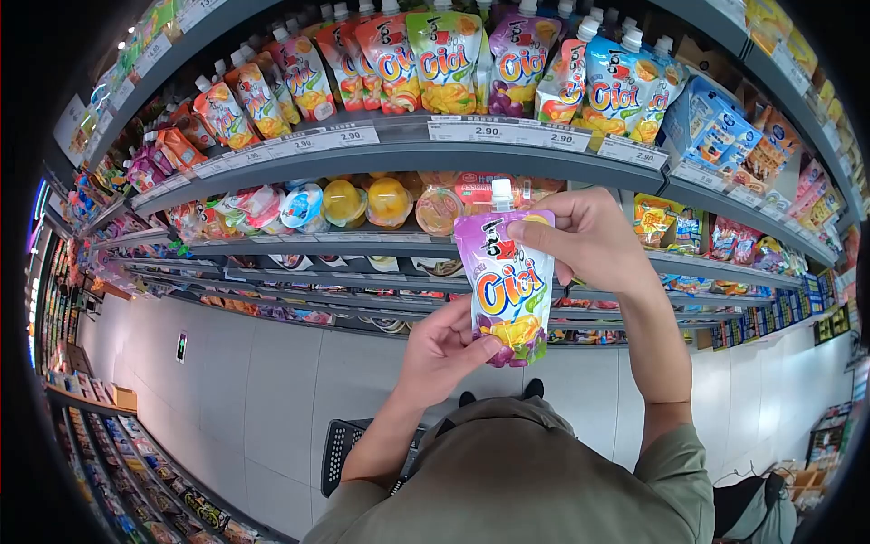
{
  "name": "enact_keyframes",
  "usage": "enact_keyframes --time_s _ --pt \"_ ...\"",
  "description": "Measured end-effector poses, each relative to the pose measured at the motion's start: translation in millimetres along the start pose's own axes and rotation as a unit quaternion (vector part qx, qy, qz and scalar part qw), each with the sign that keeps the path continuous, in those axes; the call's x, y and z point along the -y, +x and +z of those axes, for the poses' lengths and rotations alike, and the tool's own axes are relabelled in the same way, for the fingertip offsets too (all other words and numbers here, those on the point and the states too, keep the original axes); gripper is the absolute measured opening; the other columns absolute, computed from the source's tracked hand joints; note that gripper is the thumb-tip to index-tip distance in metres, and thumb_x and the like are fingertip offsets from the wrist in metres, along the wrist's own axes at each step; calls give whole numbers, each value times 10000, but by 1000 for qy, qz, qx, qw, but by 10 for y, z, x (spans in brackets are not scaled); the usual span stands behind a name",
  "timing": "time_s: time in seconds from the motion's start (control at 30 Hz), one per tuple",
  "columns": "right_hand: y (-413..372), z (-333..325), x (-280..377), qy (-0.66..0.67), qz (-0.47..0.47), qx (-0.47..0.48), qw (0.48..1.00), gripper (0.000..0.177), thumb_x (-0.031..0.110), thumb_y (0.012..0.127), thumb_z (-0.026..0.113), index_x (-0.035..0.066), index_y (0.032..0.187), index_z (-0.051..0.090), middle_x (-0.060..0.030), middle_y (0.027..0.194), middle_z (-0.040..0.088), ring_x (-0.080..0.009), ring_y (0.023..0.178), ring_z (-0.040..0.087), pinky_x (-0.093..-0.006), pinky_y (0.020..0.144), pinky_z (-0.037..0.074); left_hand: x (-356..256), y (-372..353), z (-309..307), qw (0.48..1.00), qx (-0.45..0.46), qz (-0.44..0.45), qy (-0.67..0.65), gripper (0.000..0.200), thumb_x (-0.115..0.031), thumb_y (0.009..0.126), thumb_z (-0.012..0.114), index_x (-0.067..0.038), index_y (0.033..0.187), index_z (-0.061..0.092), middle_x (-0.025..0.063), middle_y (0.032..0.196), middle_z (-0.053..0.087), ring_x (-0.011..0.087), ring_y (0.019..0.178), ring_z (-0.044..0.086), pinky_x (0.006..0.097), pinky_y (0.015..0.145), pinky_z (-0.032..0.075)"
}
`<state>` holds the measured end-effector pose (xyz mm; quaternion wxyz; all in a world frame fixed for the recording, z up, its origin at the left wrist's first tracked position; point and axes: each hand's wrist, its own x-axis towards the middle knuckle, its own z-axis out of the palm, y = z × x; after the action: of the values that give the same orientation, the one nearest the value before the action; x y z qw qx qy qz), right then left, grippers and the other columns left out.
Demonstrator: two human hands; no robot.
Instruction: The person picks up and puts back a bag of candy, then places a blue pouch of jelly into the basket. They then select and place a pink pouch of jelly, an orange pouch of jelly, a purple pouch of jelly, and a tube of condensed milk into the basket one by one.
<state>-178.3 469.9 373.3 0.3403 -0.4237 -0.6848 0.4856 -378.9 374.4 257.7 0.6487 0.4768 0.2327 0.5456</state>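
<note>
A purple and white Cici pouch [509, 288] with a white cap hangs upright in front of the shelves, its printed front facing me. My right hand [584, 238] pinches its upper right corner, thumb on the front. The lower left edge is gripped by my left hand [450, 349], with the thumb across the front near the grape picture. The fingers behind the pouch are partly hidden. Beyond the pouch, similar capped pouches [444, 62] in several colours stand on the upper shelf [408, 143], above price tags.
Fruit jelly cups [388, 201] line the shelf below. Blue boxes [716, 122] stand at the upper right. A black basket [337, 453] is beside my left forearm. More shelving [118, 471] runs along the lower left, and a dark bundle [757, 508] lies at the lower right.
</note>
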Motion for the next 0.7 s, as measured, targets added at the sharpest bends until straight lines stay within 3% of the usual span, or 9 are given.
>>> enact_keyframes --time_s 0.23,0.3,0.53,0.63,0.7 --pt "20 59 -88 20 8 1 1000 203 169 899 745 -35 905 744 -31 641 664 -25 435 492 -198 380 335 -13 -36 13 999 -35 -29 -16 578 33 891 681 73 1419 449 135 1270 639 171 1132 629 323 964 518" --pt "16 97 -54 22 14 2 1000 203 170 900 744 -33 903 743 -31 642 663 -26 434 492 -200 380 333 20 -48 -28 1000 -10 -6 -3 521 58 932 622 73 1416 431 150 1303 607 188 1163 616 325 969 520" --pt "22 159 -122 12 47 -11 999 193 165 902 740 -27 888 739 -24 636 654 -26 431 490 -205 383 334 145 -45 -85 998 -40 -27 -31 515 29 955 605 57 1429 405 133 1298 602 163 1147 609 313 967 511" --pt "-2 184 -216 15 42 -21 999 267 233 938 703 -28 893 739 -28 626 650 -28 426 488 -205 384 341 215 -28 -8 997 -64 -34 -18 477 -15 984 584 55 1420 404 123 1273 614 151 1117 614 318 968 505" --pt "-41 129 -236 17 52 0 999 317 282 949 687 -29 930 742 -34 673 673 -31 460 508 -210 408 370 263 -35 79 993 -109 -46 -24 425 -125 1028 527 53 1399 417 135 1230 628 172 1063 638 324 905 526"
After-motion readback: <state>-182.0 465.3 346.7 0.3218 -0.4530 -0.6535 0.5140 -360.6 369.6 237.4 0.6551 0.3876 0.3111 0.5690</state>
